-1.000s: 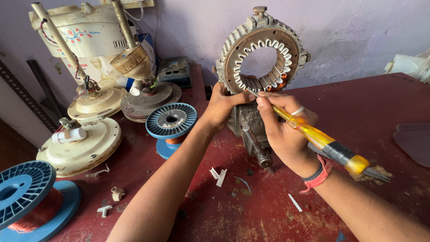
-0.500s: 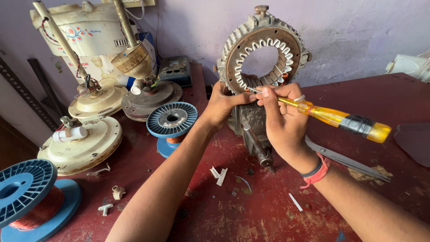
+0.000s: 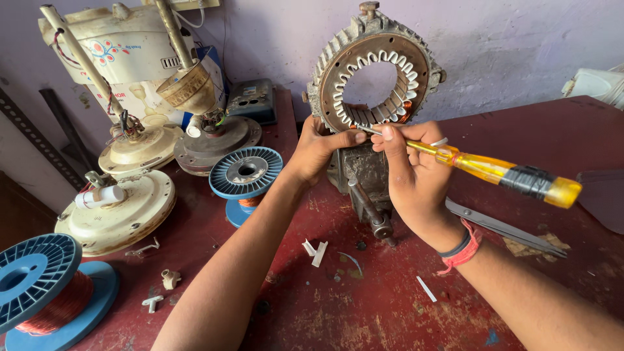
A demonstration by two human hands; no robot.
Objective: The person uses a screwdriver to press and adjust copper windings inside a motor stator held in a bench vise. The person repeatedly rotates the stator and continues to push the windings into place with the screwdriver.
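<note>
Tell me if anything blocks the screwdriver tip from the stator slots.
Nothing visible does. The screwdriver in the right hand already reaches the lower slots of the stator ring; the left hand grips beside it.

One stator ring (image 3: 375,81), one yellow screwdriver (image 3: 494,170), two blue wire spools (image 3: 246,172), three fan motor housings (perhaps more behind) (image 3: 120,211), one pair of scissors (image 3: 504,227), two hands (image 3: 318,149).

Both bare forearms reach up from the lower edge and converge at centre. The left hand (image 3: 320,148) is cupped, thumb stretched rightward, fingers curled out of sight. The right hand (image 3: 411,170), wrist banded in red and grey, is closed in a pinch, knuckles raised, thumb pointing left.
</note>
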